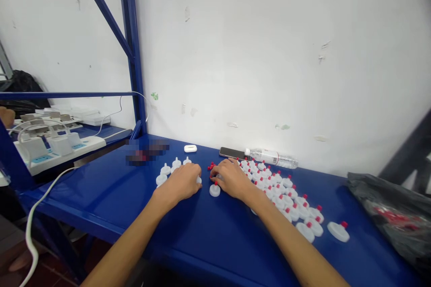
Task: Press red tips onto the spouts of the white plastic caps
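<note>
On the blue table, my left hand curls its fingers round a white spout lid, which is mostly hidden by the hand. Several plain white spout lids stand just left of it. My right hand is closed, fingers bent down over something pale that is largely covered. Right below its fingertips sits a white lid with a red tip. A small heap of red caps lies just beyond those fingertips. Many red-tipped white lids spread out beneath and right of my right forearm.
Along the wall are a white earbud case, a dark phone and a clear bottle on its side. A black plastic bag with red pieces lies at right. Power strips and a blue frame post stand left.
</note>
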Motion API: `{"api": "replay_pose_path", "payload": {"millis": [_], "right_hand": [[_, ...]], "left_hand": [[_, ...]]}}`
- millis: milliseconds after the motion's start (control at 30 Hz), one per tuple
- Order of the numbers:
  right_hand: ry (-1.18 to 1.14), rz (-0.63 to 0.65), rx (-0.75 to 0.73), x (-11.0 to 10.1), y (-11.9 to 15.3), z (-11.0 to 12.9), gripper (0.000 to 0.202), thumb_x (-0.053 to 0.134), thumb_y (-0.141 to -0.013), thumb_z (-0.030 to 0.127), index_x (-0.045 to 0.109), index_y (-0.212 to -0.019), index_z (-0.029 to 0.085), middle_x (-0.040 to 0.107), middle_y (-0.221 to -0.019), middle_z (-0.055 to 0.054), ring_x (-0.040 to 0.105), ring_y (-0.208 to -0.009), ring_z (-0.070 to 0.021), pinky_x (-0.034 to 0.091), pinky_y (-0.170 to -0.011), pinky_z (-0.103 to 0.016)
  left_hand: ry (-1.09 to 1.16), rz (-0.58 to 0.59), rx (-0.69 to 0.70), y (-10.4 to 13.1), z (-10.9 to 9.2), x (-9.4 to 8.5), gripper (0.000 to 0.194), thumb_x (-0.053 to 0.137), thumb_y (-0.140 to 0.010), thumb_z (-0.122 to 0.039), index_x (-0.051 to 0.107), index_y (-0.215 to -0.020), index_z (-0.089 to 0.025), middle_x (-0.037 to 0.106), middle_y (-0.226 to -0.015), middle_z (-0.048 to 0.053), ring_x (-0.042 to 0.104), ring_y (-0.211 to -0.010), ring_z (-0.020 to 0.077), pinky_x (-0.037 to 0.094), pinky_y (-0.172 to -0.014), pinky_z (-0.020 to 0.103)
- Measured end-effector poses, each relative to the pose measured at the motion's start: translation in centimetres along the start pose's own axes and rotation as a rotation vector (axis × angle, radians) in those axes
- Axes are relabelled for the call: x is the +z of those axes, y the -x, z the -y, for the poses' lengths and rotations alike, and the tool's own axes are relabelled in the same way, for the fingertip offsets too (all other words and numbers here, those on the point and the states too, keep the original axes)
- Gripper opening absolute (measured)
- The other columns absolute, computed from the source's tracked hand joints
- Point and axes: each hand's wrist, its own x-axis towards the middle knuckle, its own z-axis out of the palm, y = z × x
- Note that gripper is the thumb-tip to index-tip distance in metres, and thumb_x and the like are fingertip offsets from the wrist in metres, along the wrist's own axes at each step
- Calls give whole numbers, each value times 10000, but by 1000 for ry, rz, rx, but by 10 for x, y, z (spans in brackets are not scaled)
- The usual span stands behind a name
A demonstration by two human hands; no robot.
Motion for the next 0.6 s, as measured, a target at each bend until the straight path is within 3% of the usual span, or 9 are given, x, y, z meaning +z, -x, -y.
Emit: {"api": "replay_pose_path", "payload": {"millis": [167,333,433,600], "right_hand": [[-34,-10,-23,-2,0,1,96,619,-937,189,711,-924,212,753,-975,-46,623,-1035,-229,328,-1017,-398],[-114,-117,-8,-3,-1,1,108,593,-959,195,699,-941,201,745,-936,-39,654,-967,-203,371,-995,-367],[-236,-190,29,-5,-2,2,110,593,-960,202,701,-983,206,750,-949,-33,671,-948,-196,440,-888,-315],[-530,-294,54,-11,-5,7,201,613,-930,188,712,-1101,223,777,-1000,-22,712,-956,-187,489,-906,-311]], "left_hand": [[-4,-15,42,0,-1,4,270,557,-767,-159,719,-982,-185,698,-1033,149,693,-943,325,505,-777,386],[23,-57,59,-2,1,6,314,529,-793,-159,678,-1070,-176,667,-1088,150,677,-1003,312,507,-842,385],[47,-78,77,-4,4,7,399,537,-798,-148,626,-1185,-174,666,-1151,146,629,-1127,305,489,-914,372],[78,-117,96,-9,7,12,452,552,-798,-152,590,-1248,-170,690,-1116,132,626,-1111,317,493,-876,380]]}}
